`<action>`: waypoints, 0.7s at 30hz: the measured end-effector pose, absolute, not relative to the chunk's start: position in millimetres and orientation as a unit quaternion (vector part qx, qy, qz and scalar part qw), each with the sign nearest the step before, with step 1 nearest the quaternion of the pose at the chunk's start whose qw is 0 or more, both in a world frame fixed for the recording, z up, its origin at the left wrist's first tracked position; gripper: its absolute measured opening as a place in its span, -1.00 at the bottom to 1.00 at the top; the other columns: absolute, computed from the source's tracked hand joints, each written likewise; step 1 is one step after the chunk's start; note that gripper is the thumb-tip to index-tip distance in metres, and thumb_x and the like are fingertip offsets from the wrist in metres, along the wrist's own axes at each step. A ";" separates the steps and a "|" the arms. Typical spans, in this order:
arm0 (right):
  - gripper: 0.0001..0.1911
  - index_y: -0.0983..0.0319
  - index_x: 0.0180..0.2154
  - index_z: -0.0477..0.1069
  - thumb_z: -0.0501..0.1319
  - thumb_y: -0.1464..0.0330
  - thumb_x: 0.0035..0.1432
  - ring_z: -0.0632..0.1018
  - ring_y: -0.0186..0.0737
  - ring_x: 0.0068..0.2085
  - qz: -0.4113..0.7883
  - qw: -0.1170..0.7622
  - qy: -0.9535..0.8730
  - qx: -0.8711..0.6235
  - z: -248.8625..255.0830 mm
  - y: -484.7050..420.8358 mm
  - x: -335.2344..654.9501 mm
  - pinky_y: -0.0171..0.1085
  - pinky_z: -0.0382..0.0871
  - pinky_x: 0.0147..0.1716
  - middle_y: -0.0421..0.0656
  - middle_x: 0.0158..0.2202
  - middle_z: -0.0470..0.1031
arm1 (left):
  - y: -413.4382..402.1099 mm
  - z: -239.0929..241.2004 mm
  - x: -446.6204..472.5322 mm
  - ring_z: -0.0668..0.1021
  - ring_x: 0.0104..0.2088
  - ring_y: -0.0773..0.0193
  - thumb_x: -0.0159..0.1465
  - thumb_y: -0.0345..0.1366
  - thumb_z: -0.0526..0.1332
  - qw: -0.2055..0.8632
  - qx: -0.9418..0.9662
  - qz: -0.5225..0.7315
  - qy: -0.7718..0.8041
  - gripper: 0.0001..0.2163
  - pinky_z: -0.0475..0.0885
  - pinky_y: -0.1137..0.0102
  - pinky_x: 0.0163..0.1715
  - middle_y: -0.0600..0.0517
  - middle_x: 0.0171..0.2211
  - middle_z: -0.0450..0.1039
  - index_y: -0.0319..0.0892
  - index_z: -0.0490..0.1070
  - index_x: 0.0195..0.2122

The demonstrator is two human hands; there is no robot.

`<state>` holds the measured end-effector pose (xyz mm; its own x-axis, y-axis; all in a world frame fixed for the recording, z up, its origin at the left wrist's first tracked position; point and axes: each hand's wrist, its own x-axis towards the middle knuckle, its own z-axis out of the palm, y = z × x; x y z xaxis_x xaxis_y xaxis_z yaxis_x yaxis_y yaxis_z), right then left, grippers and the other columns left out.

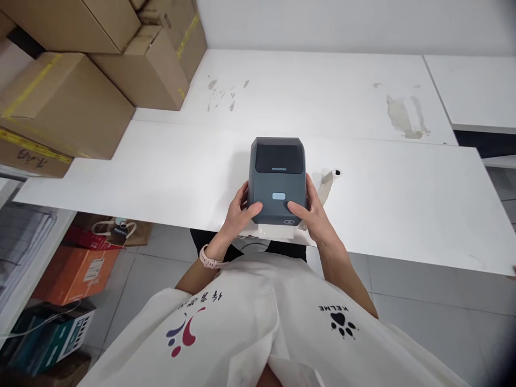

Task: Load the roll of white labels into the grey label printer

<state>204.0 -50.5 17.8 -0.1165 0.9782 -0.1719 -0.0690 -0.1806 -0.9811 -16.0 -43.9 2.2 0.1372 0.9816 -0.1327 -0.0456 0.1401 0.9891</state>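
A dark grey label printer (pixel 266 185) with a black top window and a pale button is at the table's front edge. My left hand (pixel 237 215) grips its left side, the thumb on the front face. On the opposite side my right hand (pixel 316 215) holds it the same way, thumb near the lower right corner. White label paper (pixel 276 231) sticks out beneath the printer's near edge. Just right of the printer lies a small roll of white paper (pixel 331 174), its loose strip trailing toward my right hand. Most fingertips are hidden behind the printer's sides.
The white table (pixel 387 204) has peeled patches near the back. Several cardboard boxes (pixel 76 107) are stacked at the left end. Below on the left are an orange box (pixel 76 274), a teal box (pixel 60 344) and a paper bag (pixel 139 234). A white wall (pixel 342 24) stands behind.
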 end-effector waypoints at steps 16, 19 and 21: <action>0.22 0.02 0.52 -0.27 0.39 0.02 0.04 0.17 -0.01 0.50 0.527 0.473 -0.472 -0.525 6.0 -39.2 194.3 0.06 0.17 0.45 -0.09 0.55 -0.04 | -101.2 14.4 -5.8 0.22 -0.61 0.46 0.18 -0.03 0.36 0.710 0.408 0.316 0.480 -0.69 0.13 0.42 -0.52 0.18 -0.65 0.25 -0.18 0.46 -0.49; 0.26 0.05 0.51 -0.24 0.44 0.07 -0.02 0.20 0.01 0.48 0.525 0.478 -0.454 -0.539 16.3 -34.8 190.3 0.05 0.19 0.44 -0.06 0.54 -0.02 | -103.2 10.0 -19.3 0.35 -0.56 0.40 0.24 0.04 0.32 0.666 0.484 0.276 0.496 -0.63 0.23 0.41 -0.49 0.09 -0.57 0.42 -0.19 0.51 -0.47; 0.26 0.05 0.51 -0.22 0.45 0.08 -0.03 0.23 0.04 0.47 0.524 0.473 -0.445 -0.551 21.2 -32.1 188.7 0.07 0.21 0.43 -0.05 0.54 -0.01 | -103.8 8.7 -29.2 0.36 -0.56 0.39 0.28 0.08 0.27 0.629 0.515 0.278 0.512 -0.58 0.25 0.41 -0.49 0.08 -0.58 0.42 -0.19 0.52 -0.49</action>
<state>188.7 -32.1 21.2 0.0551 0.9863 -0.1558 -0.0050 -0.1557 -0.9878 -29.2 -103.8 8.7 0.3209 0.8767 -0.3582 0.1777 0.3158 0.9320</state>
